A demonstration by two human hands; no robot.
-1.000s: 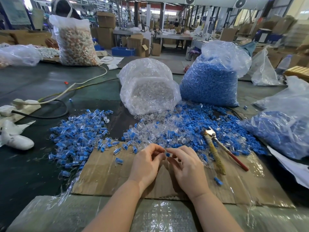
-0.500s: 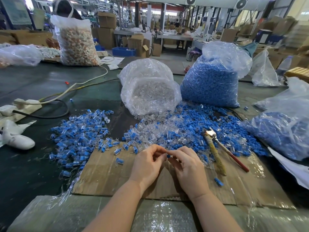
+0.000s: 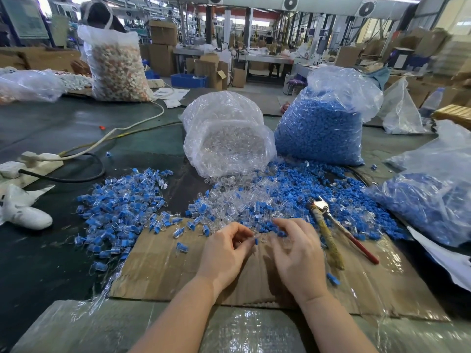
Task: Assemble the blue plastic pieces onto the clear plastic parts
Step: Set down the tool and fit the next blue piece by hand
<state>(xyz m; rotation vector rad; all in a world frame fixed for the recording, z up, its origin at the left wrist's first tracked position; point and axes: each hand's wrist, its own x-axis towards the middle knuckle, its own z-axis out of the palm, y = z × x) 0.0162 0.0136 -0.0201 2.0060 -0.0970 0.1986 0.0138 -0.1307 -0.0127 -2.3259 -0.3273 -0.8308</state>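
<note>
So the blue piece (image 3: 256, 241) sits pinched at the left hand (image 3: 224, 253) fingertips over the cardboard (image 3: 163, 266), long axis roughly upright; can't tell if a clear shell is already on it. Right hand (image 3: 297, 256) is loose-fingered, holding nothing, just short of the mixed loose pile (image 3: 254, 207). Looks like mid-assembly: next it probably needs a clear part picked and lined up.

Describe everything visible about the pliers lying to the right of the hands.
The pliers lie flat on the cardboard sheet, jaws pointing away from the person into the loose blue and clear pieces. The metal head looks worn and shiny. One handle is wrapped in frayed yellowish material, the other is thin and red. The handles are spread apart. Neither hand touches them.
</note>
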